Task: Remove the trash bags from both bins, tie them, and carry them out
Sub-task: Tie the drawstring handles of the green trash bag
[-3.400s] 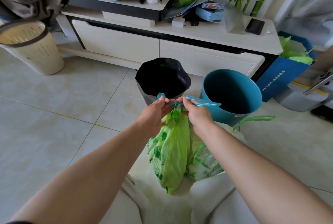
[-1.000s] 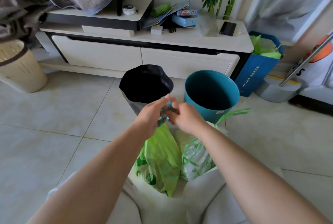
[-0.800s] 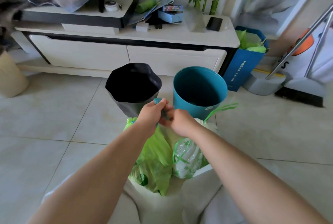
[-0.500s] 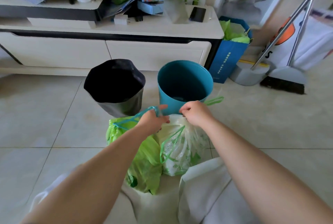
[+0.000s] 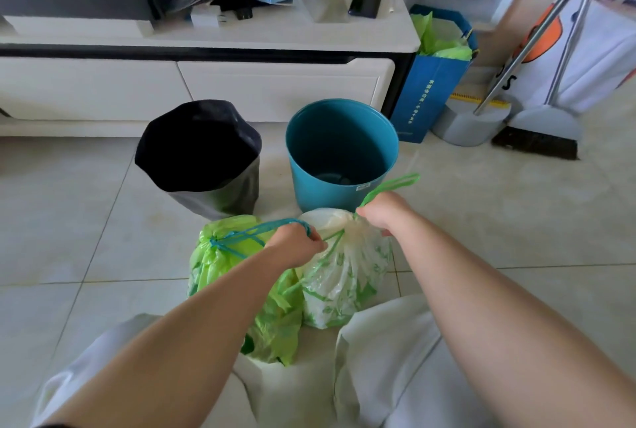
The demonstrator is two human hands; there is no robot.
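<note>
The green bag and the translucent white bag are thin, crinkled plastic — the teal bin smooth, the floor tiles faintly glossy.

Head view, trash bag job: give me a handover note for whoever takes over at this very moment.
Left hand: grips the teal drawstring of the green bag.
Right hand: grips the green drawstring at the neck of the white bag.
Both bags sit on the floor in front of the black bin and teal bin.
Done: bags out of the bins, necks drawn shut; knots not clearly visible.
To do: check the knots, lift both, carry them out.
</note>
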